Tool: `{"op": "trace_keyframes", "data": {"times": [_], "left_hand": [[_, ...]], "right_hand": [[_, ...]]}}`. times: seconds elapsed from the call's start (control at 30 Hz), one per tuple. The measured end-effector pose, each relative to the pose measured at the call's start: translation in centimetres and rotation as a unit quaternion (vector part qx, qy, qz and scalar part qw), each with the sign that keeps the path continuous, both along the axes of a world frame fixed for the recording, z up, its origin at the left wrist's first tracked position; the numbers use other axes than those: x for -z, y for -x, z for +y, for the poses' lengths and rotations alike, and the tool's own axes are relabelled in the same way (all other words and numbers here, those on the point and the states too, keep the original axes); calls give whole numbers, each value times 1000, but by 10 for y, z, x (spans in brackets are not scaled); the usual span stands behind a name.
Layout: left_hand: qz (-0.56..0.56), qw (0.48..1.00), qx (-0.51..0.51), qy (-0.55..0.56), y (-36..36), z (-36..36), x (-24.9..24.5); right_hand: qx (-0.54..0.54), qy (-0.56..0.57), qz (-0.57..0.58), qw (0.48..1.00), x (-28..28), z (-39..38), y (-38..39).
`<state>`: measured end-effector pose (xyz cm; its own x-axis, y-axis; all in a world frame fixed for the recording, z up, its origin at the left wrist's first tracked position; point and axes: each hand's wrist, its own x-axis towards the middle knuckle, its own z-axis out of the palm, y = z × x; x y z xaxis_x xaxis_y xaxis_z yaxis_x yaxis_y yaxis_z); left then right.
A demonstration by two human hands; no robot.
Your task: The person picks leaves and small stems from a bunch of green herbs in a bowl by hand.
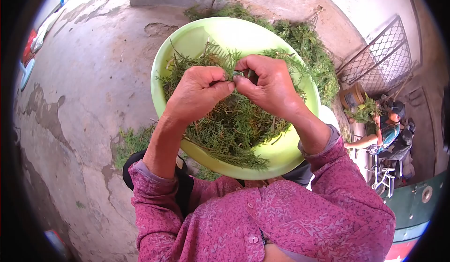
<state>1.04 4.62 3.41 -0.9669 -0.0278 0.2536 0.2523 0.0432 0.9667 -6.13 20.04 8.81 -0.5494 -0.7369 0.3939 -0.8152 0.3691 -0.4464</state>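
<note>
A large light-green plastic basin (229, 25) holds a heap of feathery evergreen sprigs (234, 126), some with brownish bits. Above the heap my left hand (201, 91) is closed in a pinch, thumb against bent forefinger. My right hand (269, 86) pinches right beside it, the fingertips of both almost touching. Between them is a small green sprig (236, 74), gripped from both sides. Its lower part is hidden by the fingers, and its tip blends with the greenery behind.
More cut greenery (314, 51) lies on the ground behind the basin, with a small clump (133, 142) to its left. A metal mesh frame (379, 58) leans at the right. Near it another person (389, 126) sits holding a leafy bunch (365, 111). Cracked concrete floor (93, 98) spreads leftward.
</note>
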Motion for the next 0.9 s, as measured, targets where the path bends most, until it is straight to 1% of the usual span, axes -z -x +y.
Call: {"op": "trace_keyframes", "data": {"times": [0.03, 0.1, 0.13, 0.17, 0.2, 0.23, 0.27, 0.3, 0.33, 0.37, 0.4, 0.43, 0.47, 0.5, 0.53, 0.57, 0.63, 0.7, 0.8, 0.87, 0.9], "left_hand": [[-6, 1000, 14, -5, -4, -1, -5], [-13, 999, 30, -8, -9, 2, -7], [-4, 999, 50, -16, -11, 7, -6], [7, 998, 65, -25, -11, 7, -5], [-18, 996, 75, -48, -8, 5, -3], [-19, 996, 75, -49, -8, 4, -4], [-9, 991, 57, -118, -8, 2, -6], [1, 982, 39, -185, -7, 0, -7], [0, 971, 45, -236, -3, -4, -1], [2, 971, 46, -234, -2, -4, -1], [-7, 962, 33, -270, -2, -4, -2], [-17, 952, 21, -304, -1, -4, -2], [-16, 951, 51, -304, 1, -8, 2], [-16, 952, 53, -301, 1, -7, 0], [-18, 947, 41, -318, 0, -5, -1], [-20, 942, 29, -334, 0, -3, -3], [-25, 946, 33, -321, 0, -5, -1], [-30, 950, 35, -309, 0, -5, 0], [-46, 950, 39, -306, 0, -4, 0], [-46, 964, 30, -261, 0, -3, 0], [-46, 964, 30, -261, 0, -3, 0]], "right_hand": [[1, 1, 1, 1000, 5, 0, 9], [55, 33, 68, 996, 20, 1, 32], [81, 24, -43, 996, 21, 6, 42], [77, 25, -41, 996, 16, 12, 51], [23, 102, -323, 941, 10, 21, 58], [-29, 171, -577, 798, 8, 30, 62], [-100, 247, -655, 707, 14, 36, 65], [-100, 250, -653, 708, 16, 39, 62], [-97, 270, -687, 667, 17, 42, 59], [-94, 288, -720, 624, 18, 44, 55], [-82, 278, -715, 636, 18, 45, 50], [-83, 279, -714, 637, 20, 46, 50], [-88, 254, -710, 651, 25, 49, 52], [-91, 230, -706, 664, 26, 51, 51], [-82, 191, -704, 679, 26, 51, 50], [-83, 195, -702, 680, 25, 50, 47], [-31, 124, -679, 723, 19, 40, 31], [-34, 122, -672, 730, 15, 31, 23], [-67, 135, -675, 722, 12, 23, 19], [-83, 109, -647, 750, 8, 21, 16], [-83, 109, -647, 750, 8, 20, 17]]}}
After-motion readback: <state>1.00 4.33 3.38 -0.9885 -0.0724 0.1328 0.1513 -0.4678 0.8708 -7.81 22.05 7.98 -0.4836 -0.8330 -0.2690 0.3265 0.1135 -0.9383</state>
